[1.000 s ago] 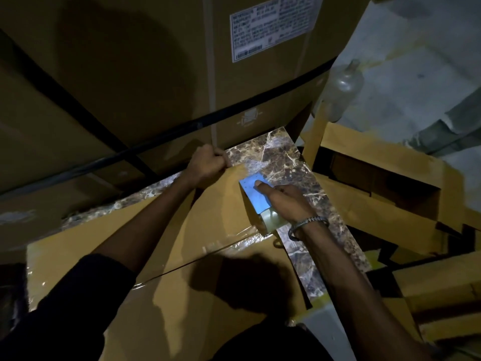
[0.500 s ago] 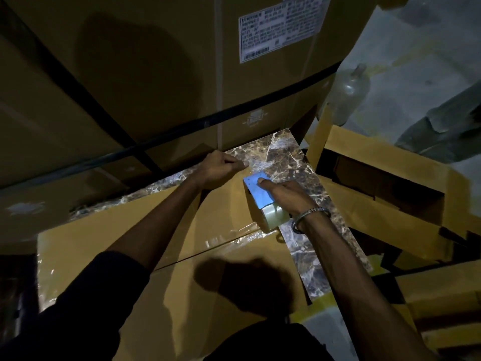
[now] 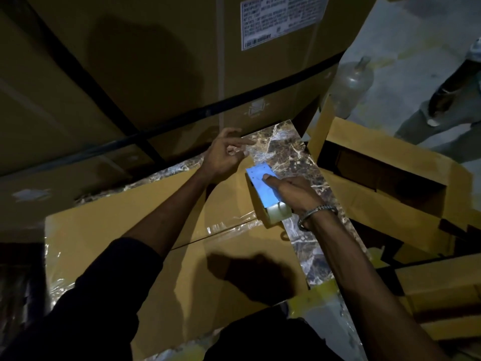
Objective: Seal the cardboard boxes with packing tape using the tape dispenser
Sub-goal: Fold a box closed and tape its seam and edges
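A flat brown cardboard box [image 3: 125, 246] lies in front of me, with clear tape along its centre seam. My right hand [image 3: 291, 191] grips the blue tape dispenser [image 3: 260, 183], whose clear tape roll [image 3: 277, 213] sits at its near end; it rests on the box's right edge. My left hand [image 3: 223, 152] hovers just above the far right corner of the box, fingers loosely spread and holding nothing. A strip of clear tape runs from the dispenser toward that corner.
A big strapped carton [image 3: 156, 61] with a white label [image 3: 281, 19] rises close behind. A marbled slab [image 3: 289, 152] shows beside the box. An open cardboard box [image 3: 385, 178] stands at right, a plastic bottle [image 3: 351, 84] behind it. Someone's shoe [image 3: 453, 84] is at far right.
My left hand has lifted off the box corner and opened its fingers. The right hand with the dispenser has stayed almost in place.
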Demonstrator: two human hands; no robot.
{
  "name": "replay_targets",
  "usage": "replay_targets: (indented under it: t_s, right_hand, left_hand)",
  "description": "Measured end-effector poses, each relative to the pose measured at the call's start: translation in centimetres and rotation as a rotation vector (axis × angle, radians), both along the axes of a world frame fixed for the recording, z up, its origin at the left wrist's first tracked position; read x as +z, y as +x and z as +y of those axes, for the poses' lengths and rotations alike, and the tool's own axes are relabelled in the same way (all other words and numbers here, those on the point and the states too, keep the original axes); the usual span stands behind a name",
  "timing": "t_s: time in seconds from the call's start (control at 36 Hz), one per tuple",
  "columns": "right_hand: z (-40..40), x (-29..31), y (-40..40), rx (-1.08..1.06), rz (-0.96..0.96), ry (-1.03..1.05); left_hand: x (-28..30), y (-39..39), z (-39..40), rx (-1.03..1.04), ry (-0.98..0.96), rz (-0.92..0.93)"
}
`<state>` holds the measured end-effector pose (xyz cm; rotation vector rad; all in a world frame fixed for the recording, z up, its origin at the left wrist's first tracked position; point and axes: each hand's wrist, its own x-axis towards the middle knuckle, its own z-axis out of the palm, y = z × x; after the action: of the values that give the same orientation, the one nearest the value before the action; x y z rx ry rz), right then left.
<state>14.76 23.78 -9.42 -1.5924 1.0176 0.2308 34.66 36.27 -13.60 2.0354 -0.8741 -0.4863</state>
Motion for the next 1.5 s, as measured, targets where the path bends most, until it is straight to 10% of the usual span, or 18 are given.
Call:
replay_targets:
  t_s: [1.5]
  right_hand:
    - [0.6,1.7,-3.7,0.003,0.018,-0.032]
  left_hand:
    - [-1.7,-1.4,-0.6,-0.284,0.354,-0.638]
